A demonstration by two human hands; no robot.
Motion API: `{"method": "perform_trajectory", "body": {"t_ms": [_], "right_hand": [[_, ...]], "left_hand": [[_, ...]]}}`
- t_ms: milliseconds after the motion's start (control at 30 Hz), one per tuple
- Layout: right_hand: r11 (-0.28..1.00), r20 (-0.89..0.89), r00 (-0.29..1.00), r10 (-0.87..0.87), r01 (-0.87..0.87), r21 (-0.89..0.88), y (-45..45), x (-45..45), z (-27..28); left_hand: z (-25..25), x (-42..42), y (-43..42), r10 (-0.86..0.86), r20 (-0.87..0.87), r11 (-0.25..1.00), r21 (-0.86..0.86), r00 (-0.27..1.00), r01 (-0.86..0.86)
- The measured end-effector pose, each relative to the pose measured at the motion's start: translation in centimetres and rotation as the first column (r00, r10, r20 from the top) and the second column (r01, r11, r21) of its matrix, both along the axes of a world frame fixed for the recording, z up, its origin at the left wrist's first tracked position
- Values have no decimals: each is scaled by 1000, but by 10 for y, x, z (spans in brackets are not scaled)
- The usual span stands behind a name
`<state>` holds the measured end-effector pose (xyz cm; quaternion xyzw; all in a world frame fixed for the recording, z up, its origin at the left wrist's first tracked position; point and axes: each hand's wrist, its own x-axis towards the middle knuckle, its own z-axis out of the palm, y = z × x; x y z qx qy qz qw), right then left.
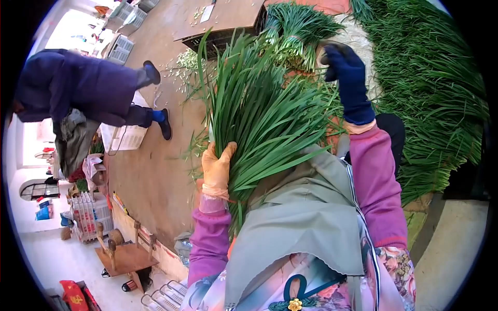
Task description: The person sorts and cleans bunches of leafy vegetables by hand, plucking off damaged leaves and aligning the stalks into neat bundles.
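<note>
My left hand (215, 168), in an orange rubber glove, is closed around the near left side of a big loose bunch of garlic chives (264, 109). The long flat green leaves fan out over my lap and away from me. A narrow pale strip shows just above the left fingers; I cannot make out what it is. My right hand (345, 65), in a dark blue glove, is raised to the right of the bunch, apart from it. Its fingers are curved, with a gap to the thumb, and nothing shows between them. A grey-green apron (306, 223) covers my lap.
A large heap of chives (430, 93) lies along the right. Tied bundles (298, 33) stand at the back, beside a wooden board (223, 20) on a dark crate. On the left, a person in purple (88, 85) is stepping past white crates (127, 129). A small wooden stool (127, 259) stands lower left.
</note>
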<state>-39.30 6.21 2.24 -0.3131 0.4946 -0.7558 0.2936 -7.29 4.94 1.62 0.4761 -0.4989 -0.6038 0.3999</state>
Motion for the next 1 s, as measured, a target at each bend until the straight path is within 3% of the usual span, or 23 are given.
{"method": "perform_trajectory", "body": {"t_ms": [100,200,433,500,533,700,767,833,867,900,967,1000], "right_hand": [[996,-144,989,31,-43,-82,-18,19,17],[954,-3,959,284,-283,96,-31,25,30],[943,48,959,280,-284,174,-63,33,39],[821,-5,872,490,-459,340,-69,34,37],[803,-30,858,513,-466,372,-74,39,34],[760,16,803,596,-570,312,-54,32,30],[717,-60,732,679,-642,271,-50,24,22],[725,2,752,659,-636,265,-44,21,12],[827,-520,648,557,-489,276,-40,16,7],[913,-889,332,316,-360,190,-37,13,7],[906,-891,279,357,-336,258,-28,3,11],[982,-898,410,159,-156,102,-32,-15,2]], "left_hand": [[-3,-2,1,-18,20,1000,-24,1000,19],[-2,-2,2,-44,52,996,-73,998,47],[2,-4,7,-49,66,997,-64,997,53],[0,-4,7,-58,48,996,-60,997,61],[1,-4,6,-67,71,994,-77,995,73],[-1,-1,2,-71,65,996,-42,995,74],[1,-4,1,-65,55,997,-36,996,67],[-1,-3,-1,-67,49,998,-8,997,67],[-1,-4,-2,-68,40,998,11,997,67],[-1,-4,-3,-69,31,997,30,997,68],[-2,-2,-5,-73,65,997,7,995,72],[-4,-1,-5,-86,75,996,-8,993,87]]}}
